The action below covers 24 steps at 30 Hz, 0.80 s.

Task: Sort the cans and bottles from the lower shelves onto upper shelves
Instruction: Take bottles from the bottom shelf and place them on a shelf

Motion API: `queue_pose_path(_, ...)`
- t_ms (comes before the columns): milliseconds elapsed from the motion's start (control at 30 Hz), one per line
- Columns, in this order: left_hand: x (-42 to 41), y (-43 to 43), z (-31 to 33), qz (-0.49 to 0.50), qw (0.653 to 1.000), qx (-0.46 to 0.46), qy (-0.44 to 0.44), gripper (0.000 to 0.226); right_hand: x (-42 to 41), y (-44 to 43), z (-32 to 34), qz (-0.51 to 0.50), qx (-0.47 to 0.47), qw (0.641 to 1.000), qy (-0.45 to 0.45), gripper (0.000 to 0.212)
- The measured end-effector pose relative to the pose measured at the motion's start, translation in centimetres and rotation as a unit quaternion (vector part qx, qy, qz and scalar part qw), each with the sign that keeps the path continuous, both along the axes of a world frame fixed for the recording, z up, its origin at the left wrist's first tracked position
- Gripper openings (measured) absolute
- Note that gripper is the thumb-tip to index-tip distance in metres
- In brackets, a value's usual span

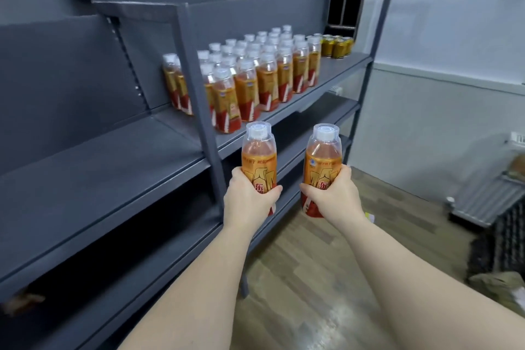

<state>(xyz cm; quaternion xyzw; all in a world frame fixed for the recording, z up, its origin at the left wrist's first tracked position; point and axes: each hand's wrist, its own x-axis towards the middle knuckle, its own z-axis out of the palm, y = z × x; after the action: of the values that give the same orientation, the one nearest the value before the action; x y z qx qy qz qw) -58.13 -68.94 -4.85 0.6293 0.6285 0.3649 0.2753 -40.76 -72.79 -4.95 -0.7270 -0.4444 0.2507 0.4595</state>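
Seemingly upright, bottles (258, 156) within curled fingers (275, 190).

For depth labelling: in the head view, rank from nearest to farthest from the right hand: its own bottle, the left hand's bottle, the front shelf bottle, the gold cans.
1. Own bottle, gripped in the right hand.
2. Left bottle, in the left hand, alongside.
3. Front shelf bottle, ahead-left on the upper shelf.
4. Gold cans, at that shelf's far end.
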Motion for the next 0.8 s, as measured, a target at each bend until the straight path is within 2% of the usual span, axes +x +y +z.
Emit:
queue_pose_path(233,8.7,4.6,1.3,-0.055,0.998,0.010,-0.008,0.067,8.1,3.3,1.1,-0.053,0.008,0.999,-0.007,0.074)
queue_pose_path(433,15.1,10.3,1.1,-0.092,0.996,0.010,0.011,0.079,13.5,7.1,1.0,-0.081,0.000,0.997,-0.008,0.067)
queue_pose_path(800,24.8,23.0,1.7,-0.147,0.989,0.014,-0.006,0.077,22.2,17.4,2.3,-0.152,0.004,0.988,-0.008,0.067)
